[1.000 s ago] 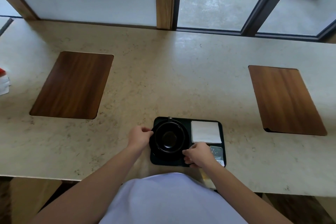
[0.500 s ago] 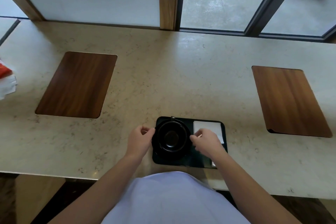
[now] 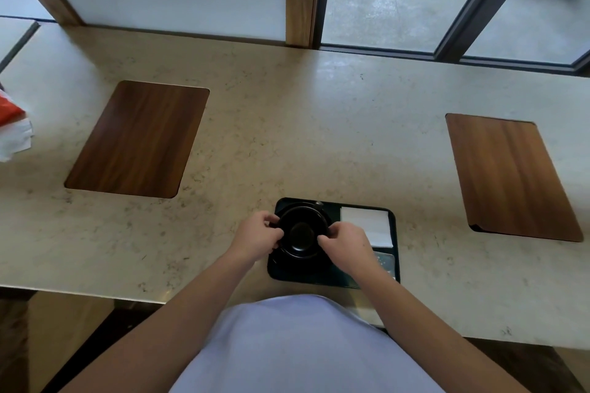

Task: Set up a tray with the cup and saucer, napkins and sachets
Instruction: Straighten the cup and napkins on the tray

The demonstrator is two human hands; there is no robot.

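Note:
A black tray [image 3: 332,277] lies near the front edge of the stone counter. On its left half stands a black cup [image 3: 301,234] on a black saucer [image 3: 295,254]. My left hand [image 3: 258,234] grips the saucer's left rim, and my right hand [image 3: 346,244] pinches its right rim. A white folded napkin [image 3: 367,223] lies in the tray's far right part. A sachet [image 3: 384,260] shows below the napkin, partly hidden by my right wrist.
Two dark wooden placemats lie on the counter, one at the left [image 3: 137,139] and one at the right [image 3: 510,175]. A red and white packet [image 3: 12,128] sits at the far left edge. Windows run along the back.
My right hand moved from the tray's front right corner, past the napkin, to the saucer's right rim. My left hand stayed at the left rim.

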